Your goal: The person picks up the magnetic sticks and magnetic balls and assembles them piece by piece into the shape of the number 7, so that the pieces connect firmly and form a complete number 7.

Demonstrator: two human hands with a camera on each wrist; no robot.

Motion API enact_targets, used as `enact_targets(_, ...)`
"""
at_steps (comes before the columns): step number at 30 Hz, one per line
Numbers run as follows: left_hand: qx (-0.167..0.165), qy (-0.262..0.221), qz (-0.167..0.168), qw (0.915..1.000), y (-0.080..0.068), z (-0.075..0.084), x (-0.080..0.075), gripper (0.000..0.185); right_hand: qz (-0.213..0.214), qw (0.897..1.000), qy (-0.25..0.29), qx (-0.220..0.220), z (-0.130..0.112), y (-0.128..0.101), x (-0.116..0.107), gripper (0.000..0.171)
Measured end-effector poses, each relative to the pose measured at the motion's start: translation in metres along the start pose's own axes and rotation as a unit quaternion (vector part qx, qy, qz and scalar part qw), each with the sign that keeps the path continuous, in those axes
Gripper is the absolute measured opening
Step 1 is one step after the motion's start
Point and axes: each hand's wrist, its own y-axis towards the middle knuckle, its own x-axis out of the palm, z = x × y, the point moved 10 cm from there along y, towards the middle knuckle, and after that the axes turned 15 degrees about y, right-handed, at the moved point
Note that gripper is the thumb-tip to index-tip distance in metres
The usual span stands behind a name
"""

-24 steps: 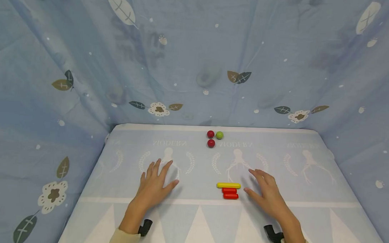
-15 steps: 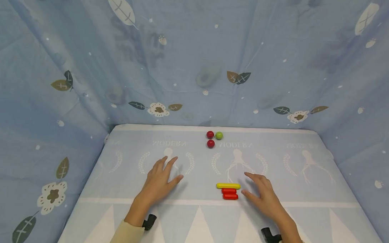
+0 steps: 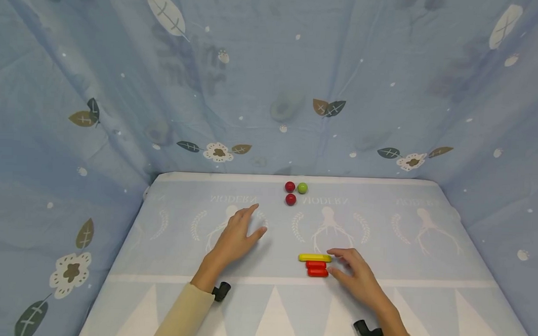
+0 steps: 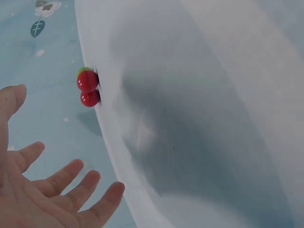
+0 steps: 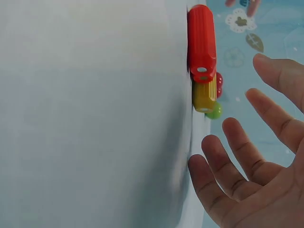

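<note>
Nearest you, your right hand (image 3: 356,280) lies relaxed with fingers spread, holding nothing, its fingertips just beside the right ends of the two red sticks (image 3: 317,268) and the yellow stick (image 3: 315,257) stacked flat on the table (image 3: 426,262). Further out, your left hand (image 3: 236,234) is released too, fingers straight, pointing toward two red balls (image 3: 290,193) and a green ball (image 3: 302,188) clustered near the far edge.

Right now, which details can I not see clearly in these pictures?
- Green ball: left wrist view, mostly hidden behind the red balls.
- Short red stick: head view, too small to count as one or two.
- Right hand: touching the yellow stick or not, unclear.
- Left hand: wrist view cuts off its palm.
</note>
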Motion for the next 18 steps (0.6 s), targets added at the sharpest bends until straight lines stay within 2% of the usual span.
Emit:
enact_targets(6, 0.003, -0.037, -0.008, 0.9993, 0.022, 0.005, 0.012, 0.071, -0.006, 0.999, 0.026, 0.025, 0.007, -0.002, 0.005, 0.034)
enact_targets(12, -0.011, -0.105, 0.0, 0.9945, 0.046, 0.006, 0.023, 0.069, -0.011, 0.999, 0.04, 0.026, 0.006, -0.002, 0.009, 0.028)
enact_targets(18, -0.014, -0.128, 0.007, 0.9917, 0.066, 0.014, 0.03, 0.064, -0.015, 0.997, 0.051, 0.053, 0.01, -0.003, 0.012, 0.022)
